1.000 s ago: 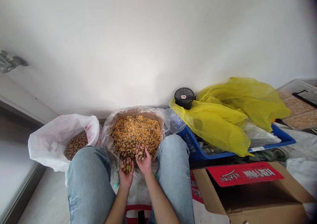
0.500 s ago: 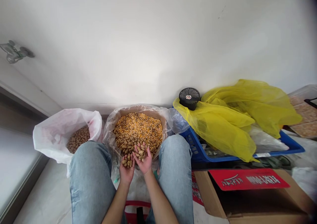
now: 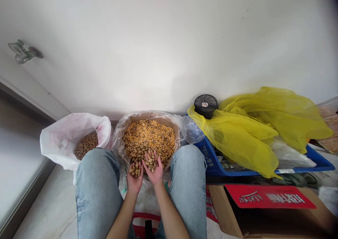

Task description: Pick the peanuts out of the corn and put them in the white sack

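White wall (image 3: pixel 148 56) stands at twelve o'clock. Left hand (image 3: pixel 135 181) cups peanuts (image 3: pixel 135 170), fingers curled; right hand (image 3: pixel 155 172), fingers spread, holds more

The fan (image 3: pixel 206 106) rests on netting (image 3: pixel 237 131) over the basket (image 3: pixel 220 168), right of the kernels (image 3: pixel 155 133).

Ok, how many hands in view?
2, both cupping peanuts: the left hand at the near side of the plastic-lined container, the right hand just beside it.

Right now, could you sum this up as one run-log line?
left hand: open, cupping peanuts | right hand: open, cupping peanuts | nearest: lined box of corn and peanuts
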A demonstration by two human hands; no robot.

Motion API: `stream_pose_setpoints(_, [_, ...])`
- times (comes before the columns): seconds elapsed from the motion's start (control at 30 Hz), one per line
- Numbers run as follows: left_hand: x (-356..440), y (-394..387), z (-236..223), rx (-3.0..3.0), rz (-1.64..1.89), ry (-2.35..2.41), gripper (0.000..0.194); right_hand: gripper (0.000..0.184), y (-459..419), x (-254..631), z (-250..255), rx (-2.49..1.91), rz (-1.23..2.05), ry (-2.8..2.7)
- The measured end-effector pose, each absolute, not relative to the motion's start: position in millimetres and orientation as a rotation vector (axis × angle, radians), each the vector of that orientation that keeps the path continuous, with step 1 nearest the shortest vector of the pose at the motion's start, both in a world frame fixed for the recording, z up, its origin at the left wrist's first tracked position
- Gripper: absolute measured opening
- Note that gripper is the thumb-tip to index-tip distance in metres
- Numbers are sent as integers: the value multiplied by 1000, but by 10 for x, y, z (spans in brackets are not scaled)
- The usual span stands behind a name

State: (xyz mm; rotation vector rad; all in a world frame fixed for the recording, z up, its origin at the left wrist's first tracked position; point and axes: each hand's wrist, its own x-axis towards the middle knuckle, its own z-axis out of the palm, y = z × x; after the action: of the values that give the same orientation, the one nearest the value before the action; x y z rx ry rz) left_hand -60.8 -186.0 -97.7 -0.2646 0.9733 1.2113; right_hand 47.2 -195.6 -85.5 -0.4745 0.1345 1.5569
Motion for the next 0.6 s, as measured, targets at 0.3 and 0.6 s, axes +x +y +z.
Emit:
stream_pose_setpoints(0.3, [-874, -1238, -187, -277, 1374, 799, 26, 32, -1947, 481, -937, -489, 1530, 160])
stream_pose_setpoints(0.6, [-2171, -120, 676, -90, 1636, 1061, 39, 32, -1950, 480, -1027, -472, 1567, 192])
